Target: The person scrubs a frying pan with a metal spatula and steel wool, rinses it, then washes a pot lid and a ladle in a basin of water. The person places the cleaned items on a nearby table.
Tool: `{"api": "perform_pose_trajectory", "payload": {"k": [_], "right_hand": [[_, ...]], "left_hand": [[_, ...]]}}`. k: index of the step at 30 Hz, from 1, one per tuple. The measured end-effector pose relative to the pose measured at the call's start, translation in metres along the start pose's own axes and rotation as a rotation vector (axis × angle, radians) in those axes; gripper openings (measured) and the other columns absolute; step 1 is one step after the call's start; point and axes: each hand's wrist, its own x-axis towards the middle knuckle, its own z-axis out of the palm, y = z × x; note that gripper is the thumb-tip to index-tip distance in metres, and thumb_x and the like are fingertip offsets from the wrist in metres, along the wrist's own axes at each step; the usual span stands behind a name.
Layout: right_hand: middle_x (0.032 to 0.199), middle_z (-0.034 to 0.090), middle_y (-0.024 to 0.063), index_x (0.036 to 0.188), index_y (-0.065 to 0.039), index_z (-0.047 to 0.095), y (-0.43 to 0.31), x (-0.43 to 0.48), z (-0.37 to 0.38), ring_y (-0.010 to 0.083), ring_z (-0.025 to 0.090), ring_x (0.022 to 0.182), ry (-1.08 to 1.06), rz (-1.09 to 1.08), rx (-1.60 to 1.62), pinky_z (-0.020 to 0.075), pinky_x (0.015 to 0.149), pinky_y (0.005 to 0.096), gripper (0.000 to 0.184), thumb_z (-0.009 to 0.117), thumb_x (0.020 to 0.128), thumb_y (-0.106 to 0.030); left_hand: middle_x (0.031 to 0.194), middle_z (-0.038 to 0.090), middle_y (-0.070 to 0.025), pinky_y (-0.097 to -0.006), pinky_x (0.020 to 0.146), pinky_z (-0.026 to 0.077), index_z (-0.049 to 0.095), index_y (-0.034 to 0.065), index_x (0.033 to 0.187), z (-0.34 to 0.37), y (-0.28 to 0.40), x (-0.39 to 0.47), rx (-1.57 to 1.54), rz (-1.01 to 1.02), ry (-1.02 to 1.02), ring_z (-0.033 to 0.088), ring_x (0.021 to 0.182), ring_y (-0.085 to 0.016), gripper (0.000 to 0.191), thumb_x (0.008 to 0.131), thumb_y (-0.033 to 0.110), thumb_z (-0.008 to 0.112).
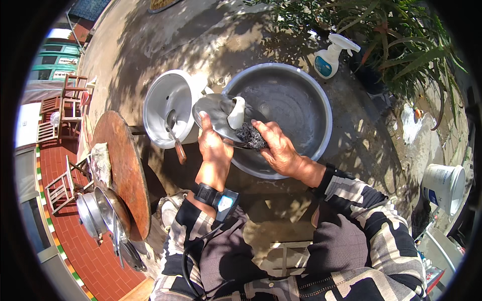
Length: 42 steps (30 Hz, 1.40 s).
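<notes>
My left hand (213, 146) grips the rim of a round metal pot lid (216, 109), its thumb lying on top. A curved white handle (237, 113) stands up from the lid. In my right hand (281, 152) is a dark steel wool scrubber (251, 136), pressed against the lid near the handle's foot. The lid is tilted over the left side of a wide metal basin (327, 113) with a wet-looking bottom. To the left of the lid stands a deep metal pot (152, 88). A ladle (171, 124) with a wooden handle leans in it.
A white spray bottle (329, 58) stands beyond the basin, near spiky green plants (410, 41). At the left, a round wooden tabletop (120, 165) has metal pots (88, 214) and a cloth (101, 161) by it. A white bucket (438, 186) is at the right.
</notes>
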Motion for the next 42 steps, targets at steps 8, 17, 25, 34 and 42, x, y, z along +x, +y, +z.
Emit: {"api": "perform_pose_trajectory", "payload": {"k": [8,17,25,34,42], "right_hand": [[0.119,0.051,0.0245,0.140,-0.003,0.035,0.116,-0.015,-0.039,0.0441,0.051,0.109,-0.014,0.650,-0.624,0.0445,0.094,0.0443,0.066,0.059,0.078,-0.003],[0.123,0.059,0.0142,0.127,-0.006,0.055,0.087,0.007,-0.046,0.0330,0.055,0.114,0.159,0.804,0.395,0.0441,0.097,0.0397,0.053,0.063,0.075,-0.004],[0.118,0.059,0.0147,0.130,-0.002,0.050,-0.036,0.009,0.002,0.0344,0.051,0.106,-0.040,-0.008,-0.053,0.0402,0.097,0.0417,0.061,0.068,0.072,-0.004],[0.106,0.061,0.0143,0.127,-0.002,0.049,-0.030,0.005,0.001,0.0329,0.054,0.096,-0.053,-0.149,-0.022,0.0418,0.088,0.0427,0.062,0.066,0.068,0.002],[0.104,0.057,0.0172,0.127,0.001,0.050,-0.022,-0.003,0.005,0.0327,0.054,0.092,-0.082,-0.128,-0.021,0.0450,0.084,0.0401,0.061,0.061,0.067,0.008]], "left_hand": [[0.133,0.050,-0.0167,-0.0464,0.102,0.043,0.041,-0.0012,0.134,-0.026,0.015,0.014,-0.179,-0.113,-0.046,0.052,0.119,-0.031,0.056,0.099,0.043,0.042],[0.131,0.051,-0.0179,-0.0461,0.102,0.043,0.039,-0.0016,0.135,-0.029,0.017,0.009,-0.142,-0.085,-0.091,0.052,0.118,-0.031,0.058,0.098,0.043,0.045],[0.123,0.057,-0.0129,-0.0423,0.101,0.043,0.045,0.0001,0.130,-0.010,0.014,-0.004,0.017,0.017,-0.184,0.055,0.113,-0.027,0.065,0.089,0.049,0.059],[0.118,0.058,-0.0118,-0.0383,0.092,0.049,0.047,-0.0011,0.125,0.000,0.009,-0.015,0.104,0.063,-0.171,0.060,0.105,-0.023,0.052,0.096,0.041,0.053],[0.118,0.059,-0.0107,-0.0390,0.092,0.049,0.048,0.0015,0.125,-0.004,0.009,-0.017,0.166,0.023,-0.190,0.060,0.105,-0.023,0.052,0.097,0.045,0.049]]}}
